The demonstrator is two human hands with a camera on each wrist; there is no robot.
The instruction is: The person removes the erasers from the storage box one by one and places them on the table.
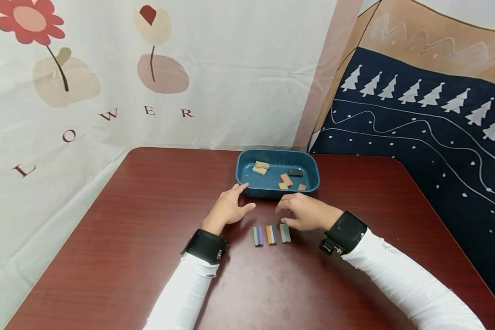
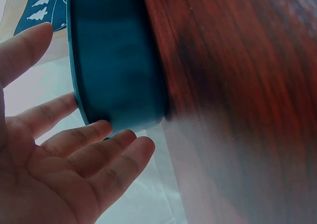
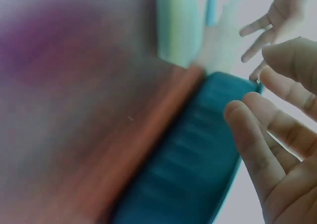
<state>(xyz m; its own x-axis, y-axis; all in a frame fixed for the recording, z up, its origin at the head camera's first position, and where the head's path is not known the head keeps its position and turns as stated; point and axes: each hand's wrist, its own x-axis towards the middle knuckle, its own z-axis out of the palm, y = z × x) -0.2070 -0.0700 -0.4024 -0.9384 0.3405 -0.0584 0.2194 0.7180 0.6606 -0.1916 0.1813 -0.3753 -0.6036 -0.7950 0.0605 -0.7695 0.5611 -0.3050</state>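
Note:
Three small striped blocks stand in a row on the table: a green-and-purple block [image 1: 257, 236], an orange-and-blue block [image 1: 271, 235] and a green-grey block [image 1: 285, 233]. Behind them is a blue plastic tub [image 1: 264, 192]. My left hand [image 1: 227, 207] is spread at the tub's near left corner, its fingertips right at the rim in the left wrist view. Between the tub and the row, my right hand [image 1: 309, 211] has loosely bent fingers and holds nothing. Its thumb is close beside the top of the green-grey block. Blurred striped blocks also show in the right wrist view.
Inside the tub lie several orange and green pieces [image 1: 261, 165] and a black block [image 1: 295, 173]. The tub stands near the far edge of the dark red wooden table [image 1: 148, 220]. A white printed cloth [image 1: 239, 91] and a navy cloth [image 1: 396, 133] hang behind it.

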